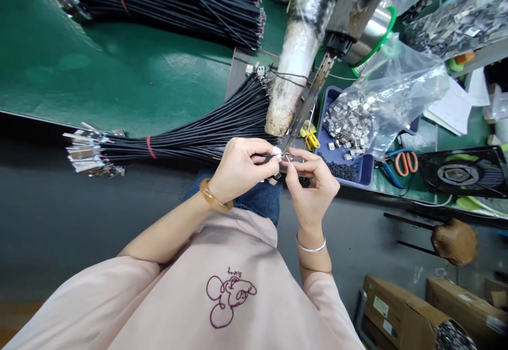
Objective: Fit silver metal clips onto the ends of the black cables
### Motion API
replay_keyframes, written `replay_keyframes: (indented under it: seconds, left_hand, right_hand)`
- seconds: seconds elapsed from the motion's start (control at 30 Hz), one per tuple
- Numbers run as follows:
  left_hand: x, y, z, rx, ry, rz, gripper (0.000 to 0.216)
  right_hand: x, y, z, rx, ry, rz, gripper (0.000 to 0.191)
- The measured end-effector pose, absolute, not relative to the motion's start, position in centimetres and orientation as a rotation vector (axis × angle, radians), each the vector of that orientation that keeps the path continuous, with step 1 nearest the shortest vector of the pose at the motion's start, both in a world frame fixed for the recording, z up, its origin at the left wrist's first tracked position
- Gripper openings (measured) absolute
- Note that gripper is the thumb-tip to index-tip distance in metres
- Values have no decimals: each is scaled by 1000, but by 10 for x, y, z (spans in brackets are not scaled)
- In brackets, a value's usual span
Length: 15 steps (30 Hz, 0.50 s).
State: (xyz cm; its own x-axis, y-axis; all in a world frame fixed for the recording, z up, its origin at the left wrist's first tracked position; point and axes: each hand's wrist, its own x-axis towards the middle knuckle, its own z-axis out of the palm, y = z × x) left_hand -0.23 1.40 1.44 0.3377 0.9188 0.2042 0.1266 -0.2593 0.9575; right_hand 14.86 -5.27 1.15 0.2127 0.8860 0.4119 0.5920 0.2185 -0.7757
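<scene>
My left hand (242, 167) pinches the end of a thin black cable (262, 155) with a small connector tip, fingers closed. My right hand (313, 180) is closed too, pinching a small metal shell (288, 158) right against that cable end. Both hands meet at the bench edge, just below the tip of a soldering tool (305, 104) and a white wrapped tube (291, 69). A bundle of black cables (206, 133) bound with a red band lies left of my hands, with metal connectors at its left end.
A second cable bundle (178, 0) lies at the back on the green mat (119, 69). A blue tray (359, 167) holds metal shells under a clear bag (381, 101). Orange-handled scissors (405, 162), a fan (462, 172) and cardboard boxes (400, 313) sit right.
</scene>
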Motion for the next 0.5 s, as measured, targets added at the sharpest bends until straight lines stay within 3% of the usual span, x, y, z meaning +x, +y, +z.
replay_keyframes:
  seconds: [0.5]
  left_hand:
    - [0, 18, 16, 1511, 945, 1075, 13]
  right_hand:
    - [147, -49, 21, -1390, -1626, 181, 17]
